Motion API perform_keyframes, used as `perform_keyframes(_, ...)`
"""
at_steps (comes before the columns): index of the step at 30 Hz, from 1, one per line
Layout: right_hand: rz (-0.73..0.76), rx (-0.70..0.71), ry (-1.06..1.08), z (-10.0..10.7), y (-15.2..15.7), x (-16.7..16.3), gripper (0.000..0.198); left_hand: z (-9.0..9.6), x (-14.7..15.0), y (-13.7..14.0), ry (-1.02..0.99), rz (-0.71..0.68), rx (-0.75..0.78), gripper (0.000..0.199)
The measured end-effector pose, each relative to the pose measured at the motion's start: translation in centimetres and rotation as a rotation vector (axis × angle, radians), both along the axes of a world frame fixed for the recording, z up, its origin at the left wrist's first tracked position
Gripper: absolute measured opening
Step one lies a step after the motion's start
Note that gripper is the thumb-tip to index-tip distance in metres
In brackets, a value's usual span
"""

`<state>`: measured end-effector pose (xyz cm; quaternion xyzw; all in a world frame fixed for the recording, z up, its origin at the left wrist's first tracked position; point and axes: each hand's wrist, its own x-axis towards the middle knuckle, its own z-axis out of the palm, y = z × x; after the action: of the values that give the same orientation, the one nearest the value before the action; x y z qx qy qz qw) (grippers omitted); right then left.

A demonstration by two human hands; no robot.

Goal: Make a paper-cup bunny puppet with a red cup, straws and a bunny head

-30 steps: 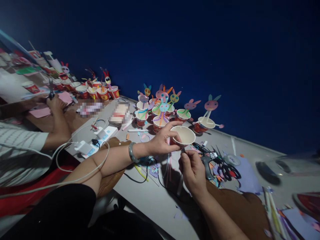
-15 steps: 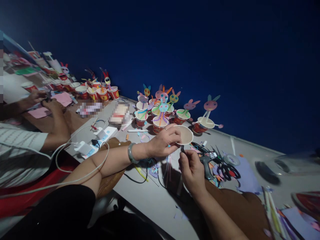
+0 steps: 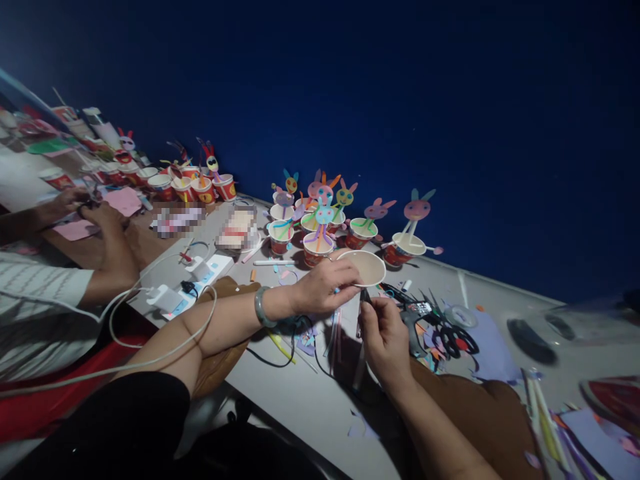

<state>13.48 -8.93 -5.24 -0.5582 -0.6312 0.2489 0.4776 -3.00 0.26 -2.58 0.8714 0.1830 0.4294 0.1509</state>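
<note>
My left hand [image 3: 323, 285] is wrapped around a paper cup [image 3: 369, 269], which is tilted so that its pale inside faces me. Close below the cup's rim, my right hand [image 3: 386, 337] pinches a small dark tool [image 3: 365, 295]. Most of that tool is hidden in the fingers, so its kind does not show. Its tip is at the cup's side; I cannot tell whether it touches. Just behind stand red paper cups with paper rabbit figures, among them a pink-faced rabbit [image 3: 417, 209] and a light blue one [image 3: 325, 212].
Right of my hands lie a glue gun [image 3: 414, 327], black-handled scissors [image 3: 453, 341], a tape roll [image 3: 461, 317] and purple paper [image 3: 493, 353]. A white power strip [image 3: 207, 273] with cables lies at left. Farther left, a co-worker's hands [image 3: 97, 207] work near pink paper [image 3: 123, 201].
The view has shifted very slightly. Both my hands keep nearly the same place, with the cup and the dark tool still held.
</note>
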Motion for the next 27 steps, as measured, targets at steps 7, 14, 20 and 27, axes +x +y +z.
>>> perform_keyframes(7, 0.000, 0.023, -0.014, 0.14, 0.03, 0.00, 0.026, 0.01, 0.03, -0.29, -0.040, 0.008, -0.192, 0.018)
perform_keyframes(14, 0.000, 0.005, -0.023, -0.01, 0.08, 0.15, 0.025, 0.16, -0.09, 0.35, -0.094, -0.044, -0.348, 0.014)
perform_keyframes(20, 0.012, -0.017, 0.006, 0.09, -0.07, -0.24, 0.024, 0.03, -0.21, 0.22, -0.104, -0.025, -0.322, 0.007)
perform_keyframes(27, -0.016, 0.059, -0.004, -0.30, -0.27, -0.10, 0.023, 0.36, -0.31, -0.01, -0.082, 0.035, -0.301, 0.007)
